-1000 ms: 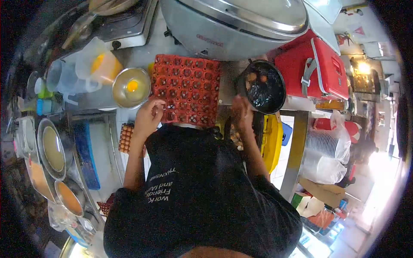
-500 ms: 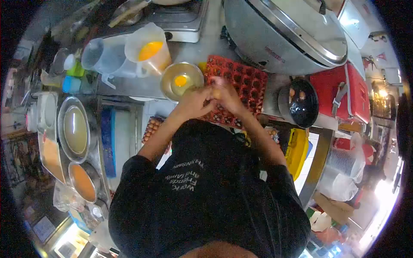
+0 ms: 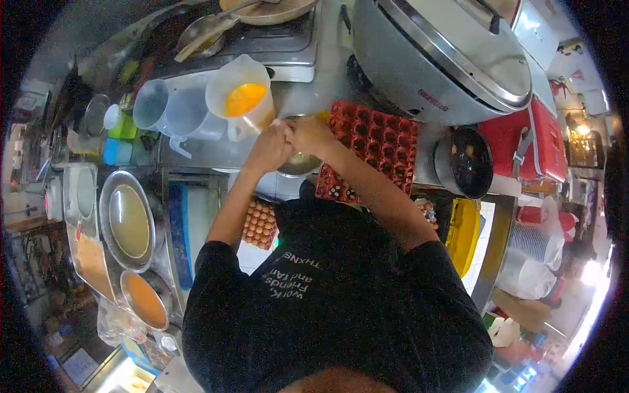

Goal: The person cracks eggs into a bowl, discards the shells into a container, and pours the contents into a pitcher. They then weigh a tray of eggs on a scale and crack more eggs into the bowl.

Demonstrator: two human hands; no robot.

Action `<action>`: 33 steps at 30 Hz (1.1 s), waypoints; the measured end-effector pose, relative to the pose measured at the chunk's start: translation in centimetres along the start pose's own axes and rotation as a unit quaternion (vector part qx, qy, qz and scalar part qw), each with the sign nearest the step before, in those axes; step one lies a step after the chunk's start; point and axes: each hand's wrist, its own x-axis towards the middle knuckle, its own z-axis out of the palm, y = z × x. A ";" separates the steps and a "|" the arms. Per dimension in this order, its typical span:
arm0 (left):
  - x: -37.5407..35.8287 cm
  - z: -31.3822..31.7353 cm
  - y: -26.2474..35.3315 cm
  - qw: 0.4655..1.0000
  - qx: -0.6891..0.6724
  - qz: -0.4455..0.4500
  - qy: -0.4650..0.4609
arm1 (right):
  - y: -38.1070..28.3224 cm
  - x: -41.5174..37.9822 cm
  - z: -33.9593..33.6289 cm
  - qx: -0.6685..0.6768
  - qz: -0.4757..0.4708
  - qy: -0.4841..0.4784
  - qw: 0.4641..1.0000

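Observation:
My left hand (image 3: 270,149) and my right hand (image 3: 310,136) meet over a small metal bowl (image 3: 300,165), fingers curled together. Whatever they hold between them is too small and hidden to make out. The hands cover most of the bowl. Just behind them, a clear plastic jug (image 3: 252,98) contains bright orange-yellow yolks. To the right of my right hand lies a red egg tray (image 3: 386,141), its cups looking mostly empty, with a few dark-and-white bits near its front edge.
A large grey cooker (image 3: 419,72) stands behind the tray. A black pan (image 3: 470,162) and a red cooler bag (image 3: 547,141) are at right. Empty jugs (image 3: 187,114) stand left. Below, brown eggs (image 3: 261,226) fill a tray. Left hold a large metal bowl (image 3: 130,223) and orange liquid (image 3: 144,298).
Both hands have moved left, from beside the red tray to over the metal bowl, now hiding the yolk seen in it before. The whole view has shifted slightly.

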 end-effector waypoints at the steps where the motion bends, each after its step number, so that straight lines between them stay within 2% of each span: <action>1: 0.4 -1.3 1.1 0.999 0.023 0.045 0.010 | -0.7 -0.4 -1.0 -0.019 -0.004 -0.009 1.000; 2: 0.2 -1.5 1.2 0.999 0.028 0.025 -0.021 | -1.1 -0.6 -1.4 -0.035 -0.009 -0.017 0.999; 4: -0.1 -2.2 0.9 0.996 0.038 -0.011 -0.085 | 0.1 0.0 0.1 -0.045 -0.090 0.017 0.995; 5: -0.6 -1.8 0.5 0.999 0.003 -0.013 -0.030 | 1.6 0.8 0.7 -0.060 -0.123 0.042 0.990; 6: -0.6 -0.7 0.6 0.999 -0.046 0.003 0.024 | 3.9 1.5 3.0 0.004 -0.223 0.084 0.971; 7: 0.1 -1.6 3.5 0.988 -0.154 -0.026 0.016 | 5.7 1.8 4.6 -0.198 -0.347 0.169 0.901; 8: 0.3 -1.2 4.8 0.985 -0.165 -0.048 -0.005 | 3.6 -1.4 1.1 0.022 -0.295 0.148 0.944; 9: 0.2 0.2 6.6 0.918 -0.372 -0.095 0.099 | 3.5 -3.6 0.1 -0.067 -0.246 0.253 0.933; 10: 0.4 0.1 7.6 0.928 -0.349 -0.122 0.049 | 3.4 -5.9 -1.6 0.202 -0.074 0.153 0.964; 11: -0.1 1.1 8.7 0.944 -0.288 -0.084 0.135 | 5.0 -8.3 -2.3 0.111 -0.111 0.225 0.962; 12: 0.1 1.7 9.6 0.934 -0.312 -0.091 0.149 | 7.0 -10.7 -2.8 0.070 -0.176 0.321 0.928; 13: 0.5 2.0 10.5 0.952 -0.267 -0.083 0.122 | 8.8 -13.8 -3.9 -0.010 -0.200 0.400 0.895; 14: 0.9 2.3 11.4 0.969 -0.211 -0.081 0.100 | 10.7 -17.7 -5.4 -0.023 -0.146 0.411 0.900; 15: 1.8 3.2 12.1 0.962 -0.249 -0.081 0.074 | 13.0 -21.3 -6.4 -0.027 -0.101 0.418 0.902; 16: 2.3 4.4 13.2 0.954 -0.286 -0.080 0.044 | 17.1 -24.9 -5.2 -0.064 -0.087 0.506 0.856; 17: 3.0 5.5 14.2 0.943 -0.323 -0.081 0.012 | 21.4 -29.5 -4.7 -0.098 -0.055 0.403 0.908; 18: 3.9 6.5 15.7 0.950 -0.307 -0.059 -0.018 | 23.4 -33.3 -5.8 -0.180 -0.019 0.381 0.907; 19: 4.7 7.6 17.5 0.955 -0.291 -0.038 -0.049 | 20.6 -36.8 -8.9 -0.042 0.214 0.325 0.920; 21: 6.5 9.4 21.4 0.963 -0.244 0.008 -0.118 | 26.0 -42.5 -4.5 -0.215 0.288 0.387 0.849; 22: 7.8 10.3 23.6 0.964 -0.214 0.035 -0.153 | 27.1 -45.3 -2.7 -0.236 0.336 0.400 0.819; 23: 9.1 11.0 25.6 0.964 -0.181 0.062 -0.185 | 27.2 -47.5 -1.5 -0.183 0.385 0.411 0.806; 26: 13.4 15.0 29.1 0.954 -0.096 0.248 -0.139 | 26.3 -51.2 -0.1 0.017 0.492 0.454 0.742; 28: 15.3 16.6 32.2 0.947 -0.136 0.219 -0.194 | 28.4 -52.2 1.6 0.003 0.449 0.540 0.712; 29: 16.1 17.1 33.8 0.942 -0.154 0.201 -0.221 | 29.2 -51.3 -0.7 -0.066 0.431 0.534 0.724; 31: 16.9 17.8 36.9 0.929 -0.200 0.186 -0.250 | 28.5 -47.5 -7.3 0.019 0.303 0.606 0.735; 32: 16.9 18.2 38.2 0.922 -0.221 0.176 -0.266 | 26.7 -45.8 -11.6 0.019 0.236 0.621 0.747; 33: 16.7 18.4 39.3 0.922 -0.222 0.196 -0.250 | 27.2 -43.5 -14.0 -0.028 0.208 0.630 0.748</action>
